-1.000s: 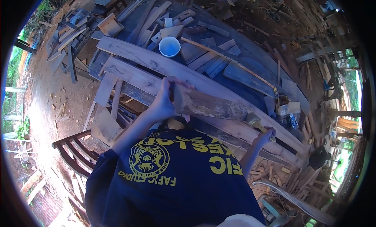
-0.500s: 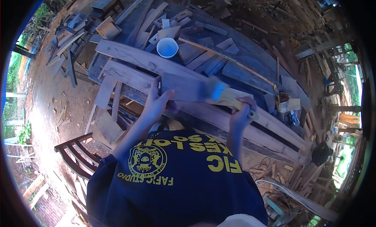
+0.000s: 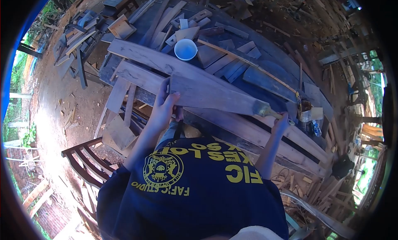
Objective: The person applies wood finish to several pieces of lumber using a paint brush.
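Note:
My left hand (image 3: 164, 106) grips the near end of a wooden board (image 3: 211, 95), its thumb on the upper face and the other fingers out of sight at the edge. At the board's right end, my right hand (image 3: 282, 123) is closed round the handle of a paintbrush (image 3: 263, 109). The bristles touch the board's face there. Below the held board lie long planks (image 3: 141, 75) on the worktable. A white bucket (image 3: 185, 50) with a bluish-looking inside stands just beyond the board.
Wood offcuts (image 3: 187, 33) crowd the far side of the table. A long thin strip (image 3: 248, 65) lies across it. A slatted chair (image 3: 89, 159) stands at my left. At the table's right end are a bottle (image 3: 316, 128) and a dark object (image 3: 343, 165).
The paintbrush has moved right along the board to its right end, my right hand going with it. My left hand still holds the board. The whole view has shifted slightly.

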